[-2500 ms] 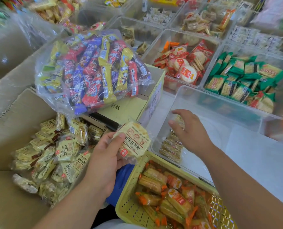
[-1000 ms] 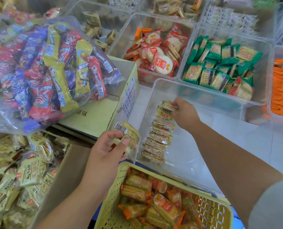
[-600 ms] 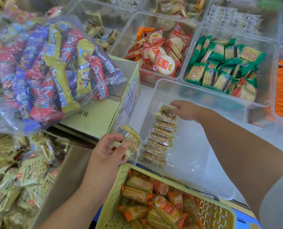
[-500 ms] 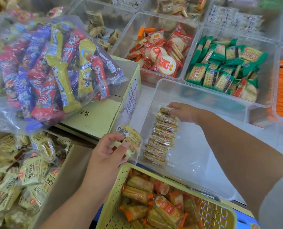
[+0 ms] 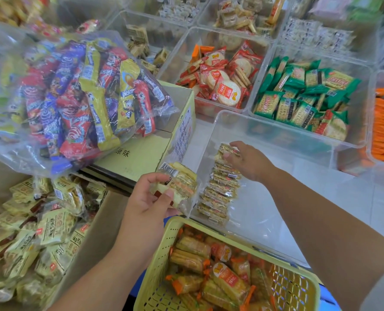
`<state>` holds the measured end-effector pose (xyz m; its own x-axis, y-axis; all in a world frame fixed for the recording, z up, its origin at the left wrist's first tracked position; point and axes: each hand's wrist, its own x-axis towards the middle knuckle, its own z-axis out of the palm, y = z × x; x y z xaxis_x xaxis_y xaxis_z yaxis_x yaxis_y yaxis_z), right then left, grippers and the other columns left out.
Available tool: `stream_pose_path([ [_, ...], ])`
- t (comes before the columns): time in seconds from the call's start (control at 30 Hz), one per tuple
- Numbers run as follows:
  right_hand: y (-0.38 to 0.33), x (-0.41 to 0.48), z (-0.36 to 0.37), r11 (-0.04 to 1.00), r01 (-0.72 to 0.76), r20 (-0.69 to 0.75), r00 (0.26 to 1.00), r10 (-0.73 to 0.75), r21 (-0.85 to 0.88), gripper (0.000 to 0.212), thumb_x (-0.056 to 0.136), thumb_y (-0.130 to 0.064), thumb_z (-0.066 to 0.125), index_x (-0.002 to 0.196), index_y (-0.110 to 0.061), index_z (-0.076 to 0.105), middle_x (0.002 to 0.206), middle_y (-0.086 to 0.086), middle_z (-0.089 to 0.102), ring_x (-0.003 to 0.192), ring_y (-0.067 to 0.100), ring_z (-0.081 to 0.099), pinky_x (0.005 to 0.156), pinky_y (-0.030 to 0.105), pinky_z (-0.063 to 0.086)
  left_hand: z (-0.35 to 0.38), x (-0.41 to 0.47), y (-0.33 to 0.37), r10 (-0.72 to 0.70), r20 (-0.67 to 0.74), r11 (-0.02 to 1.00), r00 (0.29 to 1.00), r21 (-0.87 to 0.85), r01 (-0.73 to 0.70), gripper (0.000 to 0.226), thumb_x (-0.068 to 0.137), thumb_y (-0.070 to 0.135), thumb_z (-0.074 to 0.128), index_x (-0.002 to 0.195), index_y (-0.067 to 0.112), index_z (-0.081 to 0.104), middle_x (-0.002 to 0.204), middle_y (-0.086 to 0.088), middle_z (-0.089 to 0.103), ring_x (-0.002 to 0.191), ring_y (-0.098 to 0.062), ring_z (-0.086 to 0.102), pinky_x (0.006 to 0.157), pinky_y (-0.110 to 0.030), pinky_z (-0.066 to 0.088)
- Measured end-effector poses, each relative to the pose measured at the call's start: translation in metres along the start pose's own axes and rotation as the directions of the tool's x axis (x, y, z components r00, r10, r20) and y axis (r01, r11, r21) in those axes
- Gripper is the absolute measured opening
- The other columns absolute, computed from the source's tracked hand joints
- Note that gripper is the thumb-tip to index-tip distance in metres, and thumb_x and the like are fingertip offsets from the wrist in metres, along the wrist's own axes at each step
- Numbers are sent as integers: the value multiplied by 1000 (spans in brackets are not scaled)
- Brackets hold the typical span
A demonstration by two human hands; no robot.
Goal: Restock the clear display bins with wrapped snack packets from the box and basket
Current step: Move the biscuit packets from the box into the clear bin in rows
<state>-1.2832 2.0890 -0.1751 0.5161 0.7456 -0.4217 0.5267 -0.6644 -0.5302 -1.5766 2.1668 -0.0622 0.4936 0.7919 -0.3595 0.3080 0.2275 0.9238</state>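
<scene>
Yellow packets (image 5: 181, 184) held in left grip (image 5: 148, 205); right grip (image 5: 249, 162) pinches end packet (image 5: 228, 150) in bin (image 5: 260, 212)

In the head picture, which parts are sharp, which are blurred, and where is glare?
Head view: the left hand and right hand in the centre are sharp; the white packets at top right are blurred; the clear bag shows white glare on its creases.

Basket (image 5: 155, 263) pale yellow – its packets (image 5: 228, 282) orange-trimmed.

Row of yellow packets (image 5: 220, 189) on edge in clear bin (image 5: 265, 212)
</scene>
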Motion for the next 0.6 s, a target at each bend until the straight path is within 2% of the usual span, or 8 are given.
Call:
stream_pose_path([
  [0.07, -10, -13, -6, 998, 23, -62, 998, -26, -51, 58, 101, -55, 47, 150, -25, 40, 151, 9, 48, 136, 31, 44, 107, 43, 40, -2, -1, 1, 0, -6, 1000, 1000, 5, 0, 26, 101, 13, 64, 110, 37, 69, 66, 9, 57, 69, -14, 68, 87, -55, 61],
  [0.13, -29, -35, -12, 996, 88, -167, 982, -92, -28, 54, 101, -50, 51, 149, -26, 43, 151, 4, 49, 139, 26, 41, 109, 40, 38, -4, -3, 3, -2, -3, 1000, 1000, 14, 2, 28, 102, 12, 62, 112, 37, 68, 74, 0, 65, 74, -21, 71, 88, -54, 61],
  [0.2, -54, -65, -16, 966, 233, -215, 955, -205, 112, 51, 99, -51, 52, 146, -31, 47, 147, -7, 52, 134, 15, 45, 109, 35, 39, -6, -5, 6, 26, 24, 997, 999, 73, -28, 30, 102, 14, 61, 117, 40, 65, 92, -15, 71, 81, -28, 73, 88, -56, 60],
  [0.27, -78, -98, -18, 888, 354, -179, 933, -313, 294, 48, 94, -52, 53, 141, -44, 47, 137, -31, 49, 127, -2, 47, 105, 22, 42, -10, -7, 8, 97, 107, 958, 990, 259, -122, 37, 103, 18, 59, 121, 50, 59, 90, -8, 72, 75, -26, 70, 79, -53, 60],
  [0.33, -94, -127, -17, 828, 399, -119, 916, -384, 395, 55, 90, -37, 59, 138, -58, 41, 134, -45, 41, 130, -11, 41, 100, 10, 40, -13, -8, 12, 183, 261, 834, 948, 469, -290, 48, 102, 21, 57, 123, 63, 47, 80, 4, 69, 62, -16, 61, 61, -43, 53],
  [0.43, -101, -155, -8, 813, 492, -143, 870, -472, 312, 82, 82, -16, 66, 149, -51, 32, 149, -33, 34, 141, -9, 30, 107, 10, 35, -10, -11, 26, 233, 499, 578, 835, 619, -531, 71, 100, 29, 52, 140, 75, 15, 73, 20, 58, 75, -2, 58, 56, -19, 36],
  [0.53, -101, -168, -1, 836, 502, -221, 861, -458, 224, 95, 79, -21, 70, 150, -59, 20, 146, -42, 29, 138, -14, 28, 107, 9, 32, -1, -12, 39, 270, 605, 367, 749, 654, -661, 79, 93, 30, 52, 156, 51, 7, 65, 21, 40, 62, -1, 50, 51, -20, 28],
  [0.6, -97, -171, 0, 851, 477, -282, 866, -414, 217, 89, 78, -24, 73, 145, -60, 27, 139, -38, 41, 131, -10, 39, 101, 15, 41, 5, -12, 41, 290, 636, 312, 715, 643, -699, 84, 90, 26, 56, 156, 43, 5, 66, 18, 41, 59, -3, 45, 55, -26, 34],
])
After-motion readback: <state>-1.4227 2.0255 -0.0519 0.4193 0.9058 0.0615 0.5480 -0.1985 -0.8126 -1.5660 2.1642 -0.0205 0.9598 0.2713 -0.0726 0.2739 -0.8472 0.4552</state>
